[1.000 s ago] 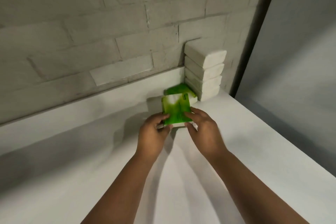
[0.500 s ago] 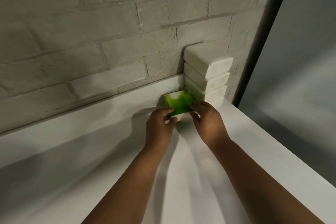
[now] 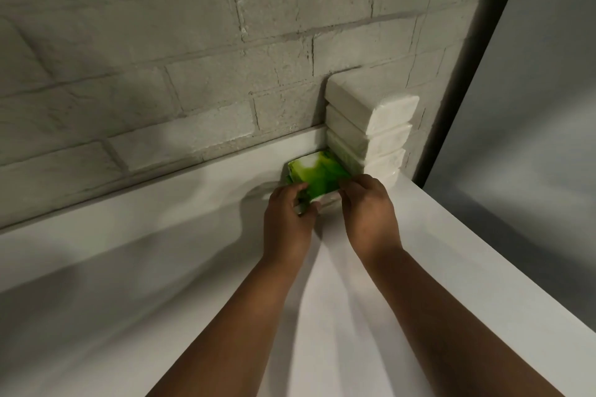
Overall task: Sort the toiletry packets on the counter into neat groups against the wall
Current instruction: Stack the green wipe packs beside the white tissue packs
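Green packet (image 3: 317,176) sits on the counter (image 3: 161,267) by the wall (image 3: 193,74), touching the white stack (image 3: 367,129). Left hand (image 3: 287,213) and right hand (image 3: 367,206) pinch its near corners. Square edges to the stack, press flat, then let go. Packets underneath mostly hidden; count unclear.

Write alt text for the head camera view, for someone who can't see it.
Two bare hands, left hand and right hand, hold a green packet by its near corners, on top of other green packets, beside a stack of white packets. Everything sits on a white counter against a pale brick wall.
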`<action>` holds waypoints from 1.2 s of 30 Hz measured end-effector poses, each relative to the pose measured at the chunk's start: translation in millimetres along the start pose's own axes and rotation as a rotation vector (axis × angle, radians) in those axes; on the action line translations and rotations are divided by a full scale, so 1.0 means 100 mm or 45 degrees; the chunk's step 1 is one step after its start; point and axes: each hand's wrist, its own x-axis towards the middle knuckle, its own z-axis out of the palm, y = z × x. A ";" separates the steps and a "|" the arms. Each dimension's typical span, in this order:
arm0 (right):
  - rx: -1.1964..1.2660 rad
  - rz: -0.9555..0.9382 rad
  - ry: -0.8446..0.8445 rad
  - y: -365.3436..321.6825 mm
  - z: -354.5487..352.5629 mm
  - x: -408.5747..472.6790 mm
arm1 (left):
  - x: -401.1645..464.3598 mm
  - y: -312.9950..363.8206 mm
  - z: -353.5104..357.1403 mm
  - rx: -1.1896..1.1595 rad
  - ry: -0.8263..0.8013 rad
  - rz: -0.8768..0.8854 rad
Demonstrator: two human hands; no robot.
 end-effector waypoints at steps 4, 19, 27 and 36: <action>0.007 0.026 -0.043 0.00 0.04 -0.01 | 0.00 0.04 0.00 -0.010 -0.005 -0.008; 0.004 -0.020 -0.223 -0.66 -0.23 -0.48 | -0.49 0.08 -0.82 0.247 -0.044 -0.090; 0.080 -0.157 -0.498 -1.62 -0.26 -1.04 | -1.09 -0.15 -1.82 0.450 0.064 -0.211; 0.211 -0.293 -0.703 -2.76 -0.07 -1.74 | -1.80 -0.41 -3.25 0.532 0.256 -0.314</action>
